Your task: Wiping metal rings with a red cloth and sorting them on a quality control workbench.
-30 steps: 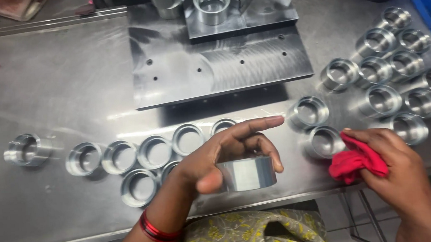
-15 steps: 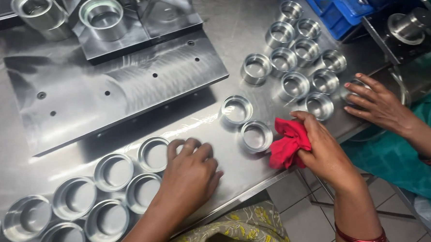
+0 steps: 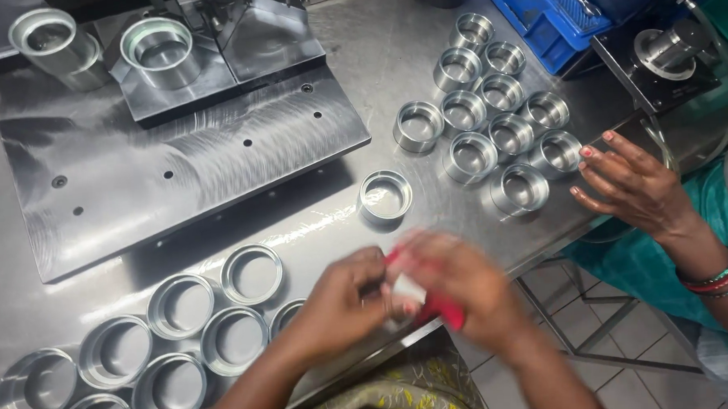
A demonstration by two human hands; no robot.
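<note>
Head view: my left hand and right hand have come together at the tabletop edge, blurred, both closed on a metal ring inside the red cloth; earlier they were apart, so wiping has begun. A co-worker's hand rests near the ring cluster.

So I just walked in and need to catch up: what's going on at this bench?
A person stands at a steel table, with both hands together at its near edge. The left hand and right hand are blurred with motion around a red cloth and what seems to be a small metal part, too smeared to be sure. Open metal rings lie grouped at the left, more metal cups at the right. A co-worker's hand rests beside the cups.
</note>
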